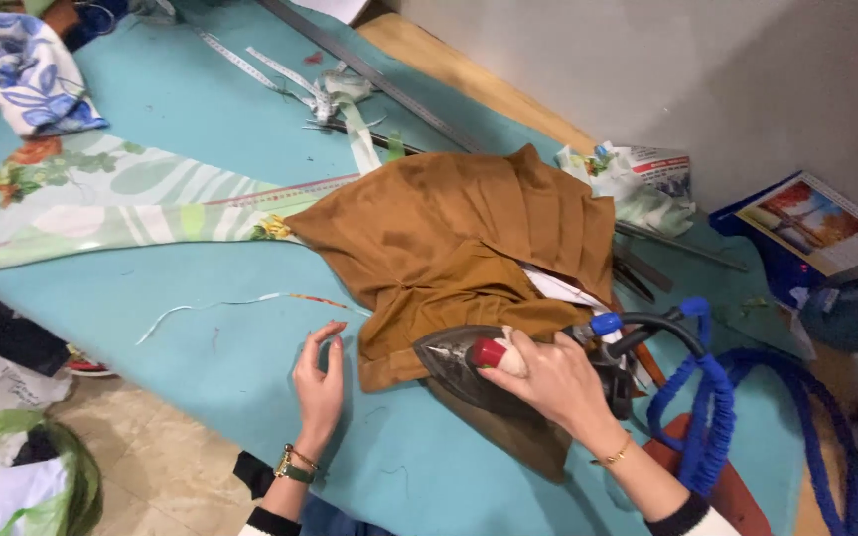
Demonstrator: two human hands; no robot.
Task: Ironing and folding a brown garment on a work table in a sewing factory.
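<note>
Brown cloth under the iron, gripped by right hand; left hand lies flat, released.

Iron on garment (hose to its right), atop table

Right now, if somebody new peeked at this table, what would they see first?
Probably the big brown cloth bunched in the middle of the turquoise table. The right hand grips a dark steam iron on its near edge, and the left hand lies flat beside it. A bright blue hose loops at the right.
</note>
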